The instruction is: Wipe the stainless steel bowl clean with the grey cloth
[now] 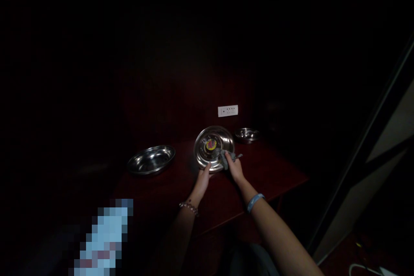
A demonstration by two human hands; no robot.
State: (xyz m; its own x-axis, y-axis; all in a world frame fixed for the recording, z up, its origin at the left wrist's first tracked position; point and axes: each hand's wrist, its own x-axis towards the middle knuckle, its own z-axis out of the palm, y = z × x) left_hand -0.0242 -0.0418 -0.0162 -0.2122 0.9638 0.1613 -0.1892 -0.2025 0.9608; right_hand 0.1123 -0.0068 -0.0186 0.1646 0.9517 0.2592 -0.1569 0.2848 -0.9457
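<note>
Your left hand (203, 179) has its fingers gripping the lower rim of the metal dish (220, 139), seemingly to keep its inside tilted toward you; your right hand's (235, 167) fingers clutch a grey cloth (224, 160) against it. In this gloom, you can't tell whether the dish touches the desk (278, 167). Beyond sit a wide dish (152, 160), left, and a small bowl (247, 134), right.

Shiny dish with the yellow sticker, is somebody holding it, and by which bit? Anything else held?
Yes: the left hand holds the dish by its near rim. The right hand grips a bunched grey cloth around its middle, against the dish.
</note>
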